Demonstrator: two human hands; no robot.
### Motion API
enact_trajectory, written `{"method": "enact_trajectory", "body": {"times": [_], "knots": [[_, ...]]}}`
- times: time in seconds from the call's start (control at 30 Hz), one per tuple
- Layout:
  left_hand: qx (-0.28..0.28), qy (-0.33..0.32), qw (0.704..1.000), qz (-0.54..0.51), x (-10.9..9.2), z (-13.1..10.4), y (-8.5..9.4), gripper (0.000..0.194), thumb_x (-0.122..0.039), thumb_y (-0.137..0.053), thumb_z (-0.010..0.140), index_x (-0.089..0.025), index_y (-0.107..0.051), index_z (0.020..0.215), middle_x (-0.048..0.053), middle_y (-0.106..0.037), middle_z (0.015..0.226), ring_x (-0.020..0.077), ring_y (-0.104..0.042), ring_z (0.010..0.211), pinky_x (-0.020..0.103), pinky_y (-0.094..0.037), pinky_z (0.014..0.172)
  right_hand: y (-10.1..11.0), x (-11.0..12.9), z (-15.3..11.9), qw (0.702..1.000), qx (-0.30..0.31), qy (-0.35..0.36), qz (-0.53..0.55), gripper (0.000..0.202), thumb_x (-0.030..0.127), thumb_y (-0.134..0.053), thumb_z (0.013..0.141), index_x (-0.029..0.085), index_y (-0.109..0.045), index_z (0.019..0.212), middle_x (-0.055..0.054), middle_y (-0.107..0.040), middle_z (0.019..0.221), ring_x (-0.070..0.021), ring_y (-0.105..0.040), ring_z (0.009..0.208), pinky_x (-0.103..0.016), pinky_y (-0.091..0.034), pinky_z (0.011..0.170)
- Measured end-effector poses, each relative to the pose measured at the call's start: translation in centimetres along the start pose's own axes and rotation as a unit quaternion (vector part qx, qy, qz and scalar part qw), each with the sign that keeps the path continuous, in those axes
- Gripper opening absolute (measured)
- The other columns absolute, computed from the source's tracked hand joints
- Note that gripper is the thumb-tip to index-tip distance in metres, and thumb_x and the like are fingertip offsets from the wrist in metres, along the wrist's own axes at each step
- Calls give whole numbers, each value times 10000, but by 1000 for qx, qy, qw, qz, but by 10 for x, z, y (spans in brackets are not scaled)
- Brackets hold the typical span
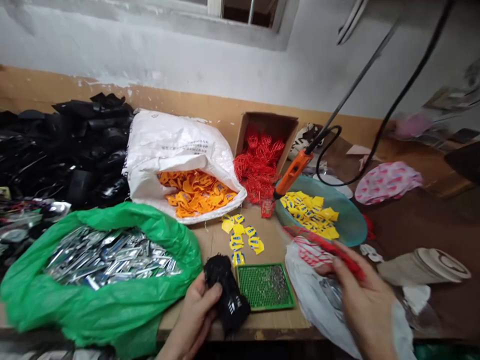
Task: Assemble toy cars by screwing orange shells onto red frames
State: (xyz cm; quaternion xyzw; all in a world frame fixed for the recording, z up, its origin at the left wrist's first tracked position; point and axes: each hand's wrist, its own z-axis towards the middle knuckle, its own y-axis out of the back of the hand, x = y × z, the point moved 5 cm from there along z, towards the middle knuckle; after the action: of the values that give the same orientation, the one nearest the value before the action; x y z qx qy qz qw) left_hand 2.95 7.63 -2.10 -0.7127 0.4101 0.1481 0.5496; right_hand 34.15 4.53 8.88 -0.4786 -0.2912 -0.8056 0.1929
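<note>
My left hand (198,311) is closed round a black plastic casing (227,296), with the thumb pressed on its side. In my right hand (364,299) a red plastic mesh piece (314,249) is pinched; it is slightly blurred, and part of it is hidden by my fingers. Between the hands lies a green gridded tray (252,295) with small metal screws on its right side. Several yellow pieces (237,241) with blue marks lie loose behind the tray. Below my right hand is a white plastic bag (309,295) with shiny parts inside.
A green bag (22,280) of metal strips and a white sack (176,135) of orange pieces stand left. Behind are a cardboard box (288,122) of red mesh pieces and a teal bowl (354,225) of yellow pieces. An orange electric screwdriver (294,172) hangs above the bowl.
</note>
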Motion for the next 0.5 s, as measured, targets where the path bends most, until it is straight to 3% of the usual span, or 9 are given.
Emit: {"method": "enact_trajectory", "body": {"times": [0.1, 0.23, 0.33, 0.5], "knots": [[23, 10, 1000, -12, 2, 2, -23, 488, -381, -912, 660, -181, -753, 1076, 119, -786, 1041, 287, -723, 956, 385, -566, 860, -45, 15, -57, 995, 95, 29, 27, 367, 351, -604, 928, 173, -708, 1232, -78, -799, 826, -226, -760, 759, -391, -642, 801], [27, 7, 999, -33, 4, 5, -30, 517, -414, -895, 684, -186, -736, 1120, 121, -781, 1060, 274, -726, 949, 387, -576, 850, -96, 32, -99, 964, 185, 184, 50, 394, 139, -517, 955, 241, -681, 1299, -109, -738, 1225, -244, -722, 1099, -404, -614, 949], [33, -12, 998, -55, 2, 8, -22, 476, -433, -868, 720, -186, -732, 1104, 114, -778, 1052, 274, -715, 988, 387, -569, 875, -111, 34, -115, 935, 246, 253, 40, 542, 50, -471, 941, 281, -582, 1418, -98, -681, 1314, -227, -665, 1212, -393, -575, 1030], [34, -33, 996, -71, -6, 7, -16, 418, -434, -844, 753, -191, -730, 1074, 94, -774, 1016, 271, -706, 994, 393, -559, 887, -111, 26, -123, 907, 325, 267, 24, 673, -11, -431, 903, 307, -488, 1493, -92, -632, 1358, -211, -642, 1238, -344, -563, 1044]]}}
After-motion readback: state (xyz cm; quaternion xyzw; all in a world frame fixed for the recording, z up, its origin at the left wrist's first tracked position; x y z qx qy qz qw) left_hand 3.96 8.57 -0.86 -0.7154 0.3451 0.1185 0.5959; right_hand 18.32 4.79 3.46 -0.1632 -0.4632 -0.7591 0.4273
